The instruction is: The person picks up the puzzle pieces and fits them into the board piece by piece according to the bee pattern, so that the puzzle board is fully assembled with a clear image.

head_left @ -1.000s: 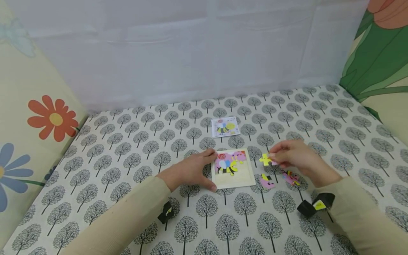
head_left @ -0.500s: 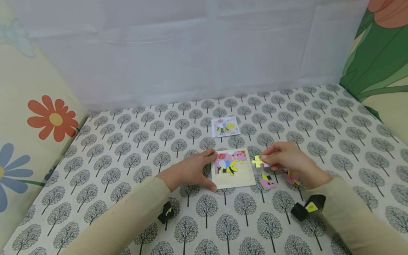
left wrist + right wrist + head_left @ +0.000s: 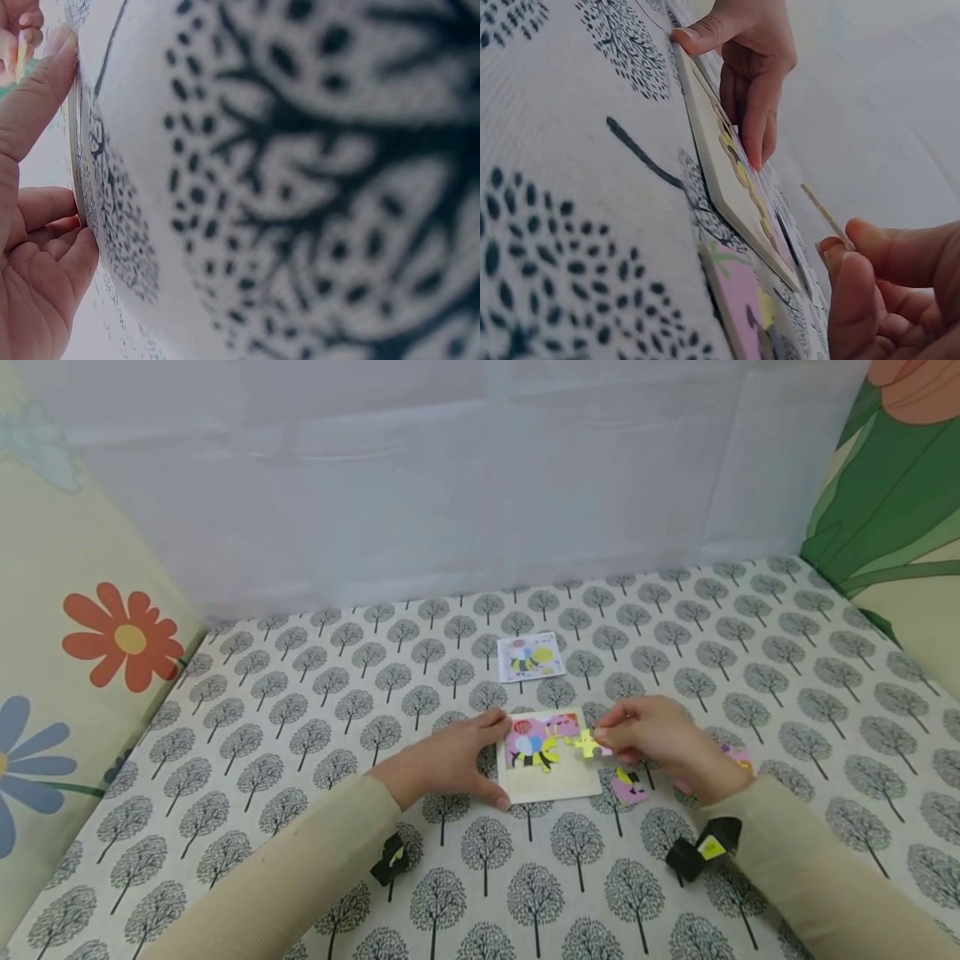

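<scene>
Right now, the right hand (image 3: 652, 733) is pinching a yellow puzzle piece (image 3: 585, 742) between thumb and fingers, holding it just above the right side of the puzzle board (image 3: 558, 783). Meanwhile, the left hand (image 3: 453, 760) is gripping the board's left edge. A loose pink piece (image 3: 628, 787) is lying just beside the board, and a picture card (image 3: 529, 657) is lying beyond it.

Place: booth-like indoor nook, room type unclear | creased white backdrop (image 3: 450, 485) | flower-patterned side walls (image 3: 67, 539) | tree-print cloth (image 3: 255, 727)
</scene>
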`<state>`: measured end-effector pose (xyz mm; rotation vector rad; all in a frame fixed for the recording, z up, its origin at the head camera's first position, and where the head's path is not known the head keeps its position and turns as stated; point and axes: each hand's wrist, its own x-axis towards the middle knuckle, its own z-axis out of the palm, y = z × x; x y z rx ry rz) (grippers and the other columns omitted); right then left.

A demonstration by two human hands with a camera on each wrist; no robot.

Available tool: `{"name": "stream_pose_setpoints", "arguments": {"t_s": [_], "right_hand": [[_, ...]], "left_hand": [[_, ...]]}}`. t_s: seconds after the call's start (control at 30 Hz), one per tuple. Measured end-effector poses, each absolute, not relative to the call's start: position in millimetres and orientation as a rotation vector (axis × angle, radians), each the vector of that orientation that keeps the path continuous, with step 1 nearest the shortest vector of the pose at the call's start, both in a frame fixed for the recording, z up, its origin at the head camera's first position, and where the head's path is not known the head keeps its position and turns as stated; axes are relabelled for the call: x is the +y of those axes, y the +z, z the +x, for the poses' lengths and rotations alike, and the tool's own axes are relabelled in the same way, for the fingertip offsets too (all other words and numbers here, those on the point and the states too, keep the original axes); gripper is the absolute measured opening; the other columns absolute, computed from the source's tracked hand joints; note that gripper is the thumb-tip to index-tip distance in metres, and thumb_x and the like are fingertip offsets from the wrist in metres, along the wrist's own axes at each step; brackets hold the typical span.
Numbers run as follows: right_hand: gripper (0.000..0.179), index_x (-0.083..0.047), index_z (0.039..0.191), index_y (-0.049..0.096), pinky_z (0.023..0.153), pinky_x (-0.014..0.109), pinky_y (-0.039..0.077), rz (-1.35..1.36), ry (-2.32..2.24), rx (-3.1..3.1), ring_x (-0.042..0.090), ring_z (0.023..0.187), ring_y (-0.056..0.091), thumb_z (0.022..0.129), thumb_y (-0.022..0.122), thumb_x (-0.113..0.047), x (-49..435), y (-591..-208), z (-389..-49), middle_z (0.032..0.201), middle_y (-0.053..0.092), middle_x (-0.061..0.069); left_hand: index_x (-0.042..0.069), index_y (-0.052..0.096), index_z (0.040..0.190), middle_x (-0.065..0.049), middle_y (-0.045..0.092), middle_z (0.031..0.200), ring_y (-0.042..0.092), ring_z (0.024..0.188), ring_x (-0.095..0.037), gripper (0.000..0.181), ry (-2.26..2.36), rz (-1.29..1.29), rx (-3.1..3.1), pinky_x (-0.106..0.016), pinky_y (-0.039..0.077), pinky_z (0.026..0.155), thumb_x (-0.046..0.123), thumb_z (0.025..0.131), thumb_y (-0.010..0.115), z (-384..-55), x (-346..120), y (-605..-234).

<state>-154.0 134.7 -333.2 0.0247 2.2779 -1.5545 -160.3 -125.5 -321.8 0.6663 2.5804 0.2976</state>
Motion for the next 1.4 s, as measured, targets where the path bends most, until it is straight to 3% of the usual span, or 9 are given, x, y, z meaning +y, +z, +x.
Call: {"name": "stream_pose_setpoints", "arguments": {"t_s": [0.3, 0.67, 1.4], "right_hand": [[0.022, 0.005, 0.100, 0.060, 0.056, 0.023, 0.054, -0.022, -1.537, 2.283, 0.012, 0.060, 0.058, 0.081, 0.066, -0.005, 122, -339, -158, 0.083, 0.065, 0.009], [0.019, 0.001, 0.098, 0.062, 0.059, 0.023, 0.054, 0.024, -1.558, 2.261, 0.015, 0.067, 0.060, 0.081, 0.067, -0.006, 111, -339, -161, 0.086, 0.065, 0.009], [0.013, -0.001, 0.090, 0.065, 0.059, 0.025, 0.055, 0.107, -1.445, 2.358, 0.015, 0.065, 0.060, 0.079, 0.069, -0.006, 98, -343, -165, 0.084, 0.065, 0.010]], "left_hand": [[0.015, 0.020, 0.147, -0.002, 0.007, 0.156, 0.016, 0.141, -0.029, 0.110, 0.305, 0.652, 2.577, -0.043, 0.016, 0.115, 0.052, 0.062, 0.078, -159, -126, -321], [0.015, 0.020, 0.147, -0.001, 0.006, 0.156, 0.017, 0.141, -0.028, 0.110, 0.306, 0.656, 2.585, -0.041, 0.017, 0.115, 0.051, 0.062, 0.078, -160, -126, -321], [0.014, 0.020, 0.147, -0.003, 0.007, 0.156, 0.016, 0.141, -0.029, 0.111, 0.321, 0.669, 2.564, -0.042, 0.016, 0.115, 0.052, 0.062, 0.078, -162, -126, -322]]}}
